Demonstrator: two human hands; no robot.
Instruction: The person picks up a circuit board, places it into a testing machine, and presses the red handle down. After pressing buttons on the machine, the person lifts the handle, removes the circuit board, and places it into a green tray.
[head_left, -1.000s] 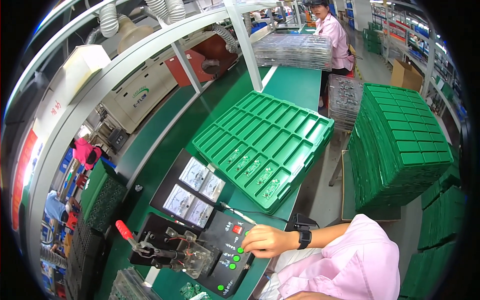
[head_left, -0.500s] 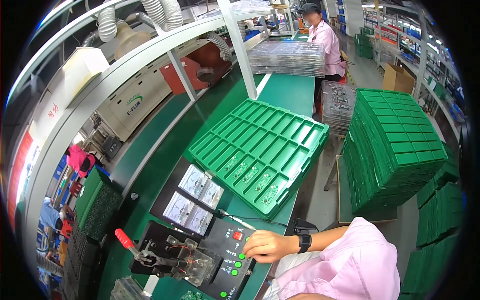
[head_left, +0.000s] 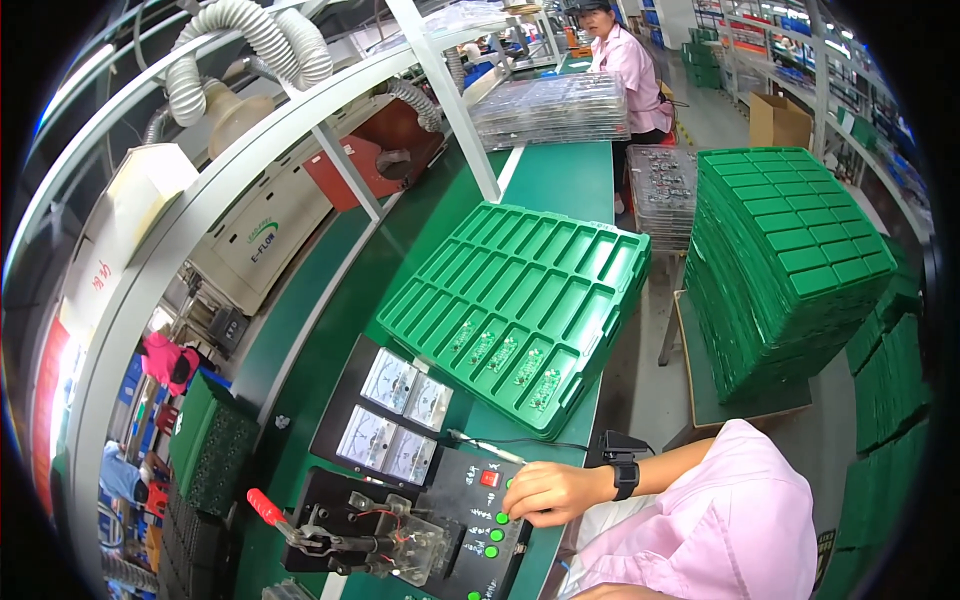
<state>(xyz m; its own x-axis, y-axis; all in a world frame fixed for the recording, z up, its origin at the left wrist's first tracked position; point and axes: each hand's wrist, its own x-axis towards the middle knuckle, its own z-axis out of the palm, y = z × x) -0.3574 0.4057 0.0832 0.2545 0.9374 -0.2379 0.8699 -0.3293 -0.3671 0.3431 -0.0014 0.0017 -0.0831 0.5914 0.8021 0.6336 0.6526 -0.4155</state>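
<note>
Resting at green button (head_left: 503,519): right hand (head_left: 552,493), fingers together. Green tray (head_left: 570,270): five circuit boards (head_left: 502,355), side by side.

This looks like an electronics factory, with a long green workbench (head_left: 575,180), control box (head_left: 455,482), circuit boards (head_left: 503,354), stacked trays (head_left: 770,290), thick hoses (head_left: 305,50) and a co-worker (head_left: 632,68).

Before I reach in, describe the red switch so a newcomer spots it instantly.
From the green tray holding circuit boards, go down past the white dial meters to the black control panel. Near its upper edge, left of the hand in the picture, sits the red switch, squarish, while the buttons beside it are round and green.
</note>
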